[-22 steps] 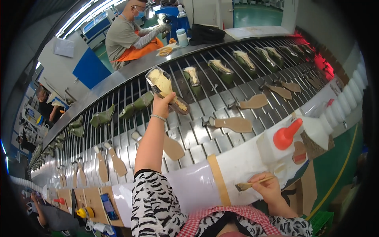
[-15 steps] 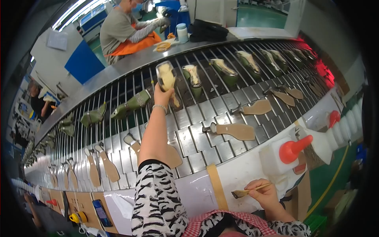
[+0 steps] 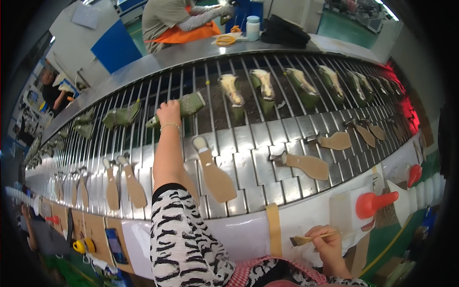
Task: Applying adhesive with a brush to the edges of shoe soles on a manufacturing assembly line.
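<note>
My left hand (image 3: 169,113) reaches over the metal-bar conveyor, its fingers closed around the middle of a green shoe upper on a last (image 3: 192,104). That shoe lies on its side across the bars, its toe pointing left. Just to its right, another lasted shoe (image 3: 231,91) rests with its cream-coated underside up. My right hand (image 3: 330,243) pinches the thin handle of a small brush (image 3: 303,239) above the white worktop, bristles toward the left. Tan shoe soles (image 3: 216,177) lie on the conveyor's flat metal plates, below my left forearm and to either side.
Several more shoes, undersides up, line the bars to the right; green ones (image 3: 121,115) lie to the left. A white container with a red spout (image 3: 375,203) stands right of my right hand. A phone (image 3: 116,245) lies lower left. Across the conveyor sits a co-worker (image 3: 167,21).
My left hand has set the cream-bottomed shoe on the bars and moved left onto the green shoe. My right hand still holds the brush. The whole view has shifted slightly.
</note>
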